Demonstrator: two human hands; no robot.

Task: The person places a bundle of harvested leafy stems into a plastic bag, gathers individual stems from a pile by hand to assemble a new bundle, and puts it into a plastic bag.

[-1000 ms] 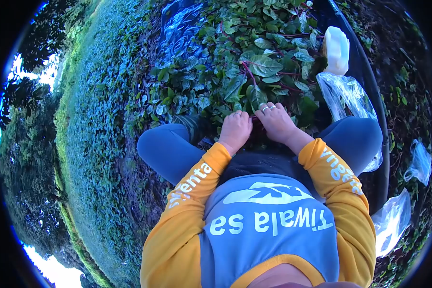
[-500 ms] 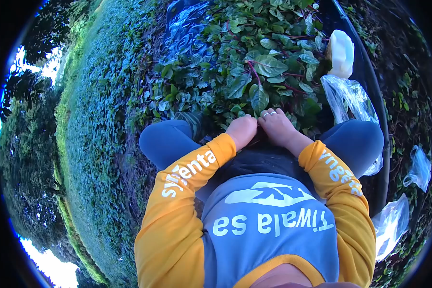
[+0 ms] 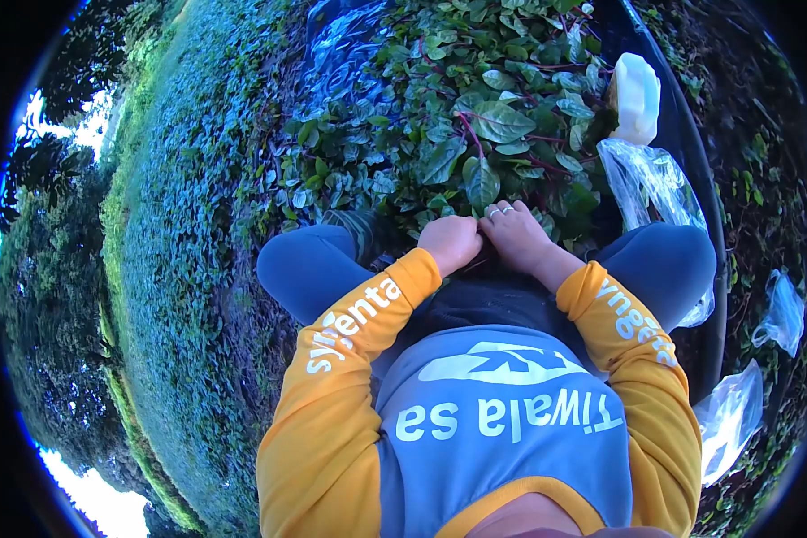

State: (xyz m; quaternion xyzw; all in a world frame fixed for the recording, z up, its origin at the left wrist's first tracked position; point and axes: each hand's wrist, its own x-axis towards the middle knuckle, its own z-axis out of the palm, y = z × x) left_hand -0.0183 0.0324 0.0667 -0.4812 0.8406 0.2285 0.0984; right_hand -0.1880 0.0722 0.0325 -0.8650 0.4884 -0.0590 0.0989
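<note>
My left hand (image 3: pixel 449 243) is closed in a fist-like pinch above my lap, knuckles up. Touching it, my right hand (image 3: pixel 516 235), with rings on its fingers, has its fingers bent and pressed together. Whatever lies between the fingertips is hidden by the hands. Directly beyond them spreads a heap of green leafy vines (image 3: pixel 502 123) with reddish-purple stems. One broad leaf (image 3: pixel 481 182) hangs just past my fingertips.
A pale plastic container (image 3: pixel 637 99) and a clear plastic bag (image 3: pixel 652 182) lie right of the heap, beside a dark raised edge (image 3: pixel 708 197). More bags (image 3: pixel 731 421) lie farther right. Blue sheeting (image 3: pixel 345 54) is at the back; dense low plants (image 3: pixel 188 233) cover the left.
Both hands stay together in nearly the same place. My left forearm has shifted very slightly; the leaves and bags look the same.
</note>
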